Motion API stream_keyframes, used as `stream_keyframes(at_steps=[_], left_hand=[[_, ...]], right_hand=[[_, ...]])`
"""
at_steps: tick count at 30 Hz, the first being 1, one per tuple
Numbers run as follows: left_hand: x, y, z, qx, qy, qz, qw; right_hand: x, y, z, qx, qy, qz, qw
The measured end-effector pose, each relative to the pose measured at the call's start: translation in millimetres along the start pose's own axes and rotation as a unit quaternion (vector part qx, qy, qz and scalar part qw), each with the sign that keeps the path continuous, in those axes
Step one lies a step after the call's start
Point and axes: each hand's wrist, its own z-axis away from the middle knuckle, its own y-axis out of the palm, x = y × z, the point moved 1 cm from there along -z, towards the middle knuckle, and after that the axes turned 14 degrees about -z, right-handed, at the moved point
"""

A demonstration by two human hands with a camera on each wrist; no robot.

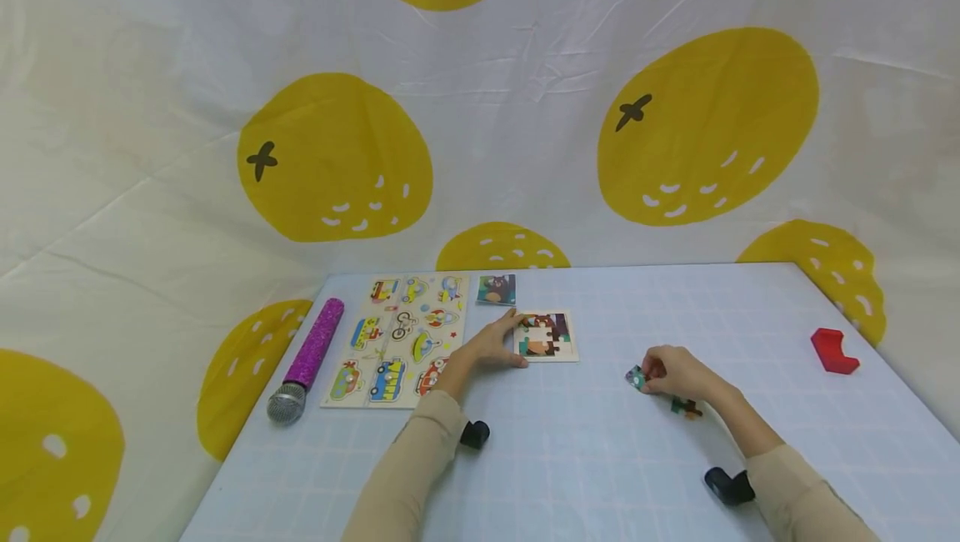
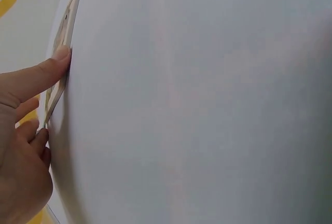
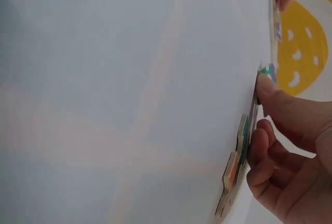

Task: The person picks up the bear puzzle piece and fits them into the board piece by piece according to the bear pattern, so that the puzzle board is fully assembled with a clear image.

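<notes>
My left hand (image 1: pixel 492 341) is at the left side of a small wooden jigsaw puzzle board (image 1: pixel 573 350), thumb at its near corner and fingers at its far one. The left wrist view has the thumb (image 2: pixel 61 53) on the board's edge. A partly filled picture with pale gaps shows in the board. To the right, my right hand (image 1: pixel 676 372) pinches a teal puzzle piece (image 1: pixel 635 377) between thumb and fingers, low over the table. More puzzle pieces (image 1: pixel 686 408) in green and orange lie beneath that hand; the right wrist view shows them (image 3: pixel 228 175) edge-on.
A small picture tile (image 1: pixel 497 289) lies behind the board. Left of it are a large vehicle peg puzzle (image 1: pixel 360 396) and a glittery pink microphone (image 1: pixel 315 350). A red notched block (image 1: pixel 832 352) sits at the far right of the table (image 1: pixel 585 459). A fruit-print cloth (image 1: pixel 517 150) hangs behind.
</notes>
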Motion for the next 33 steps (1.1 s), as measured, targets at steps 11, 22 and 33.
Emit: stream_keyframes(at_steps=[11, 22, 33], left_hand=[[-3.1, 1.2, -1.1, -0.002, -0.027, 0.025, 0.9993], [-1.9, 2.6, -2.8, -0.014, -0.042, 0.022, 0.9988], [-3.0, 1.8, -1.6, -0.023, -0.048, 0.035, 0.9980]], right_hand=[[3.8, -10.9, -28.0, -0.128, -0.022, -0.243, 0.9613], [20.5, 0.3, -60.9, -0.156, -0.079, -0.334, 0.9263], [32.9, 9.8, -80.3, -0.176, -0.058, -0.324, 0.9279]])
